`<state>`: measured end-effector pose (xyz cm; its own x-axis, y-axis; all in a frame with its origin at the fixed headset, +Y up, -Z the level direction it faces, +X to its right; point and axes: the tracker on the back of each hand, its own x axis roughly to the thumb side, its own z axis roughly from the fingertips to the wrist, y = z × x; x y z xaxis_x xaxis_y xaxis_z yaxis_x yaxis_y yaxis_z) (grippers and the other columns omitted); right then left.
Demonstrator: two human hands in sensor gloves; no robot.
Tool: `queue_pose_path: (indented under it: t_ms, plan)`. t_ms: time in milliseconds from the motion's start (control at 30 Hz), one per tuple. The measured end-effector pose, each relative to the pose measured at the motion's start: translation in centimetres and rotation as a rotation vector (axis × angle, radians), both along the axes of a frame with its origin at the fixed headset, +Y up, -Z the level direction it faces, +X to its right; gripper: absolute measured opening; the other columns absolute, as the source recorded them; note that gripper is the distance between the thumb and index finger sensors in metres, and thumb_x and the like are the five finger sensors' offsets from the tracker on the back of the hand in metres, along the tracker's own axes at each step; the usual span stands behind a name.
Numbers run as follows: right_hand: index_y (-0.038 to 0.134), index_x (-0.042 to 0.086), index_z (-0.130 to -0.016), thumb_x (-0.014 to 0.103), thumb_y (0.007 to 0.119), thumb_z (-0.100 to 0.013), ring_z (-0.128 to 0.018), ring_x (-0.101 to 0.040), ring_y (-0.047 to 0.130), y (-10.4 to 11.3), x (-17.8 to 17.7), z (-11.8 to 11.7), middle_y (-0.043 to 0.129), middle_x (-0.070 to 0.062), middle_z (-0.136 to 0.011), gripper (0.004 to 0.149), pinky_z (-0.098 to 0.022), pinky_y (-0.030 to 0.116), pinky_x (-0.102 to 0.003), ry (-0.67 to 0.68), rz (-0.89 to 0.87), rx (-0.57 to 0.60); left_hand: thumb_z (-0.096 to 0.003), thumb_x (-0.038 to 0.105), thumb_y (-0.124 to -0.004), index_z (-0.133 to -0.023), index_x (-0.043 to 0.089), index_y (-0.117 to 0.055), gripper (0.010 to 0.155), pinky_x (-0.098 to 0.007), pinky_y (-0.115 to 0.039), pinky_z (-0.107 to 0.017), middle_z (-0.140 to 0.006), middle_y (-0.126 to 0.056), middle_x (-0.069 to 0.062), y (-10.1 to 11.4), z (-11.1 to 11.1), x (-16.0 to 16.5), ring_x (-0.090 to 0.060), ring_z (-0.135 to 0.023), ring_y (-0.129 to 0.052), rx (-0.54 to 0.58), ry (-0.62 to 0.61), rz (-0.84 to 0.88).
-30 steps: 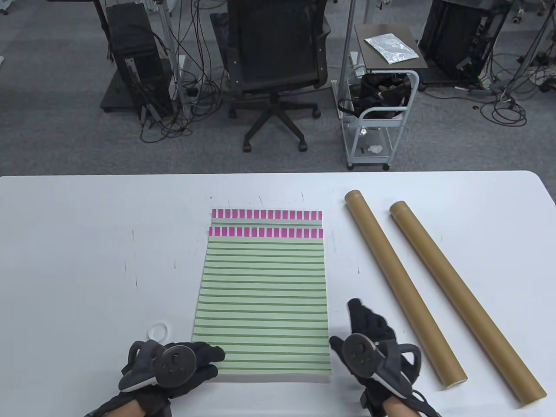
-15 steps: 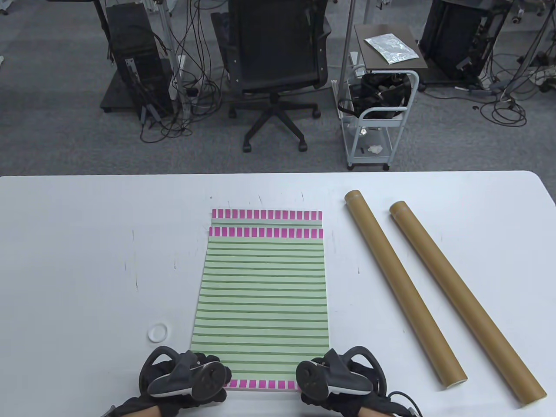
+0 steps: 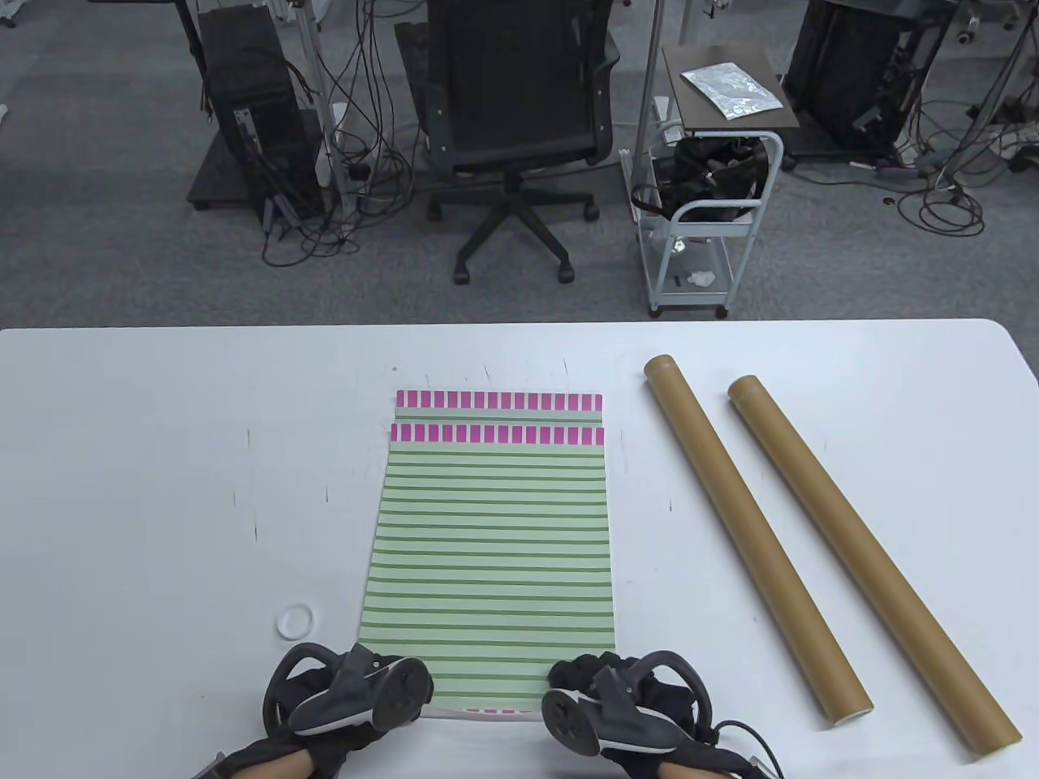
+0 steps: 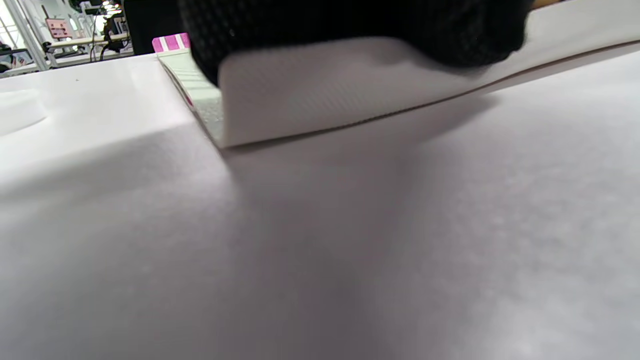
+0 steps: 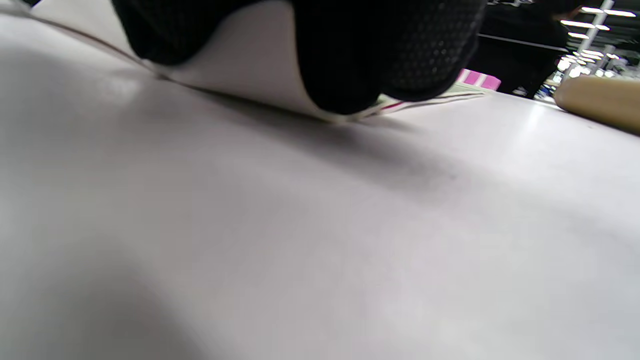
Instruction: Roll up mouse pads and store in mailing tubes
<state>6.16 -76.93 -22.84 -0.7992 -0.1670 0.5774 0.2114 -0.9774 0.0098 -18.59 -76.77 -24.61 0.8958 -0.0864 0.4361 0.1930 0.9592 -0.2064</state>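
My left hand (image 3: 357, 698) and right hand (image 3: 617, 702) are apart, each with its fingers curled over a near corner of the top mouse pad (image 3: 487, 560), pinching its near edge and folding it up off the white table (image 3: 162, 487) so the pale underside shows. That green-striped pad lies mid-table on a second mouse pad (image 3: 499, 403) whose pink-checked far edge peeks out beyond it. To the right, near but apart, lie two brown mailing tubes (image 3: 751, 531) (image 3: 868, 560), and a small white ring (image 3: 294, 621) sits just left of the pad.
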Motion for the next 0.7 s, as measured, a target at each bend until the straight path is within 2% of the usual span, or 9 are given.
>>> queue_pose_path:
  t_ms: [100, 167, 233, 367, 433, 500, 567, 633, 700]
  plan:
    - [0.018, 0.030, -0.102, 0.030, 0.065, -0.046, -0.050, -0.015, 0.086, -0.4, -0.8, 0.6, 0.074, 0.004, -0.076, 0.073, -0.048, 0.078, -0.038, 0.074, 0.093, 0.006, -0.0383, 0.045, -0.075, -0.080, 0.046, -0.077, 0.042, -0.014, -0.088, -0.035, -0.067, -0.091, 0.014, 0.1, 0.0, 0.5, -0.009, -0.049, -0.099, -0.012, 0.046, -0.034]
    - [0.005, 0.039, -0.096, 0.028, 0.062, -0.047, -0.050, -0.014, 0.086, -0.6, -1.2, 1.0, 0.072, 0.004, -0.078, 0.076, -0.049, 0.078, -0.037, 0.154, 0.167, 0.057, -0.0386, 0.044, -0.074, -0.080, 0.045, -0.076, 0.042, -0.014, -0.089, -0.034, -0.067, -0.091, 0.014, 0.1, 0.1, 0.8, -0.009, -0.048, -0.100, 0.004, 0.039, -0.054]
    - [0.000, 0.046, -0.090, 0.026, 0.060, -0.048, -0.052, -0.014, 0.085, -0.8, -1.2, 1.2, 0.070, 0.004, -0.079, 0.076, -0.051, 0.077, -0.038, 0.183, 0.183, 0.062, -0.0397, 0.043, -0.073, -0.087, 0.044, -0.070, 0.048, -0.014, -0.088, -0.034, -0.068, -0.090, 0.013, 0.1, 0.1, 0.8, -0.010, -0.049, -0.099, -0.002, 0.039, -0.058]
    - [0.014, 0.052, -0.091, 0.024, 0.059, -0.048, -0.054, -0.015, 0.084, -0.8, -1.3, 1.2, 0.068, 0.003, -0.080, 0.068, -0.052, 0.076, -0.039, 0.185, 0.189, 0.048, -0.0409, 0.041, -0.074, -0.095, 0.049, -0.054, 0.058, -0.014, -0.088, -0.034, -0.072, -0.088, 0.012, 0.1, 0.3, 0.8, -0.011, -0.050, -0.098, -0.022, 0.007, -0.060]
    - [0.019, 0.051, -0.092, 0.024, 0.058, -0.048, -0.054, -0.016, 0.083, -0.8, -1.5, 1.1, 0.068, 0.003, -0.080, 0.065, -0.052, 0.076, -0.039, 0.178, 0.202, 0.035, -0.0420, 0.041, -0.072, -0.094, 0.059, -0.039, 0.064, -0.013, -0.088, -0.035, -0.093, -0.073, 0.007, -0.1, 0.4, 0.9, -0.010, -0.050, -0.098, 0.002, -0.034, -0.097]
    - [0.021, 0.050, -0.093, 0.024, 0.058, -0.048, -0.054, -0.016, 0.083, -0.7, -1.7, 1.0, 0.067, 0.003, -0.080, 0.064, -0.052, 0.076, -0.039, 0.178, 0.218, 0.026, -0.0428, 0.041, -0.072, -0.092, 0.059, -0.026, 0.070, -0.012, -0.089, -0.035, -0.105, -0.057, 0.000, 0.0, 0.4, 1.1, -0.010, -0.051, -0.098, -0.021, -0.036, -0.102]
    - [0.021, 0.049, -0.094, 0.024, 0.058, -0.048, -0.055, -0.016, 0.083, -0.6, -1.9, 0.9, 0.067, 0.002, -0.080, 0.064, -0.052, 0.076, -0.040, 0.163, 0.236, 0.002, -0.0438, 0.040, -0.071, -0.090, 0.060, -0.019, 0.072, -0.013, -0.087, -0.037, -0.111, -0.043, -0.002, -0.2, 0.4, 1.1, -0.011, -0.051, -0.096, -0.026, -0.050, -0.104]
    - [0.023, 0.049, -0.094, 0.023, 0.059, -0.048, -0.055, -0.017, 0.083, -0.5, -2.0, 0.8, 0.067, 0.001, -0.080, 0.064, -0.053, 0.076, -0.040, 0.146, 0.229, -0.028, -0.0451, 0.039, -0.068, -0.086, 0.065, -0.017, 0.071, -0.014, -0.082, -0.042, -0.112, -0.032, 0.001, -0.5, 0.7, 1.1, -0.011, -0.056, -0.092, -0.015, -0.079, -0.105]
    - [0.026, 0.049, -0.095, 0.023, 0.060, -0.048, -0.055, -0.017, 0.084, -0.3, -2.1, 0.7, 0.068, 0.001, -0.080, 0.064, -0.052, 0.076, -0.040, 0.128, 0.223, -0.050, -0.0465, 0.037, -0.068, -0.083, 0.072, -0.019, 0.070, -0.016, -0.078, -0.056, -0.112, -0.020, 0.005, -0.5, 1.0, 1.3, -0.009, -0.073, -0.083, 0.003, -0.112, -0.115]
